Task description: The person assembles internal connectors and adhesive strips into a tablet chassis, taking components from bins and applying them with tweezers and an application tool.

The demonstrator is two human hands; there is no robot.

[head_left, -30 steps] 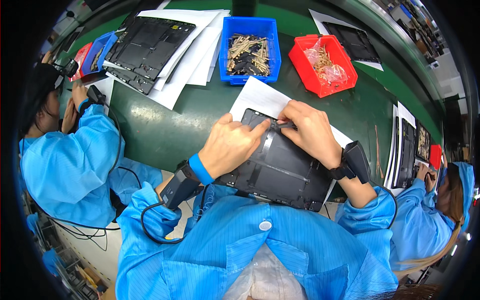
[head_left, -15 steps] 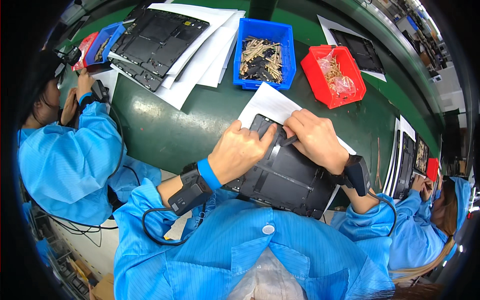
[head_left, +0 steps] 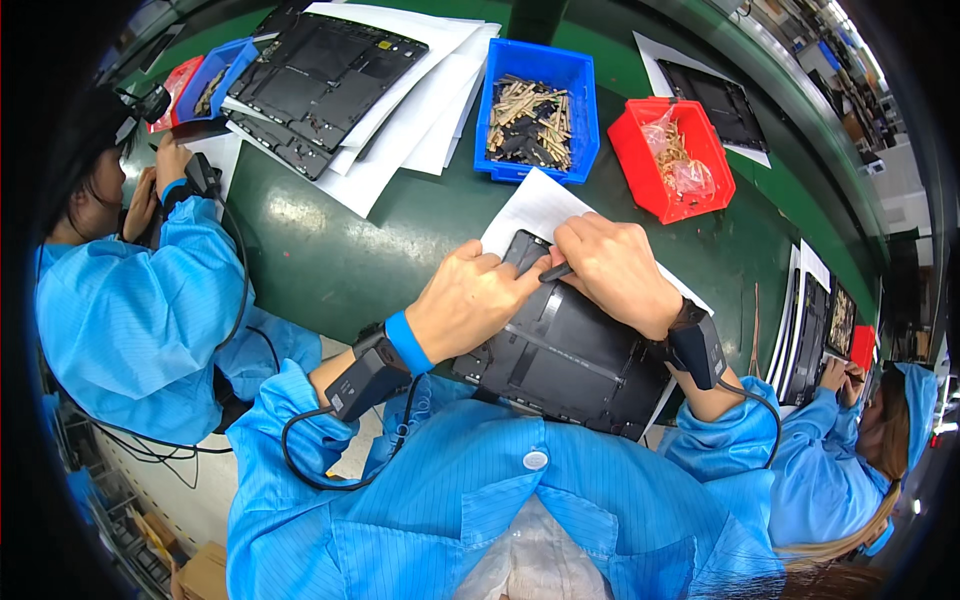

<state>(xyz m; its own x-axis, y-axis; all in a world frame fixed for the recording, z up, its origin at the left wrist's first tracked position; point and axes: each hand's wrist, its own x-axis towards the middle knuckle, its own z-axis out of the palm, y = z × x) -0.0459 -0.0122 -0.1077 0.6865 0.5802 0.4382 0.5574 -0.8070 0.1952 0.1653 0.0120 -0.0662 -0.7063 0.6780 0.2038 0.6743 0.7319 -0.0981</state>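
A black flat panel (head_left: 570, 360) lies on a white sheet (head_left: 540, 205) at the near edge of the green bench (head_left: 320, 260). My left hand (head_left: 465, 300) presses on the panel's upper left corner, fingers curled on it. My right hand (head_left: 610, 270) grips a thin dark strip (head_left: 556, 272) at the panel's top edge, right beside my left fingertips. Both wrists wear black strapped devices with cables.
A blue bin (head_left: 535, 110) of brass and black small parts and a red bin (head_left: 672, 160) with a bagged handful stand behind the sheet. Black panels on white sheets (head_left: 320, 80) lie at far left. Persons in blue coats sit at my left (head_left: 130, 290) and right (head_left: 850, 450).
Both hands stay on the panel's top corner. The view has shifted, so the bench and bins appear slightly higher and closer. My right fingers have closed on the thin strip.
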